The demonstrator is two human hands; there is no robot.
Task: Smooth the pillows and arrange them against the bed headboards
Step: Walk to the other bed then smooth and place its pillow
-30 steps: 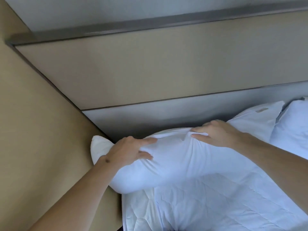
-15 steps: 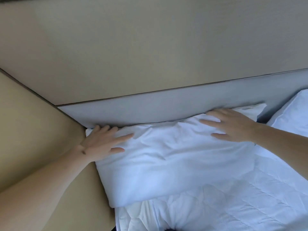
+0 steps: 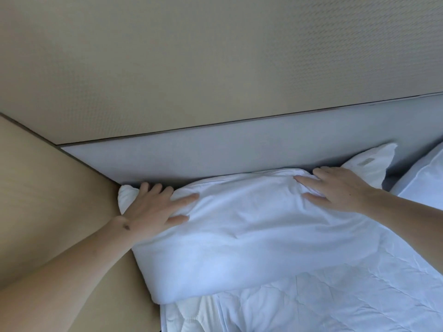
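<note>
A white pillow [image 3: 251,238] lies at the head of the bed, its top edge against the grey headboard [image 3: 215,154]. My left hand [image 3: 155,207] presses flat on the pillow's upper left corner with fingers spread. On the upper right part, my right hand [image 3: 340,190] rests with fingers spread and straight, and the fabric wrinkles at its fingertips. The pillow's far right corner sticks up past my right hand. A second white pillow [image 3: 424,176] lies at the right edge, partly cut off by the frame.
A beige side wall [image 3: 48,200] runs close along the left of the bed and touches the pillow's left end. A beige panel [image 3: 215,56] rises above the headboard. A white quilted cover [image 3: 323,305] spreads below the pillow.
One second ago both hands gripped the raised pillow. It now lies down against the headboard, and both hands have flattened onto its top edge.
</note>
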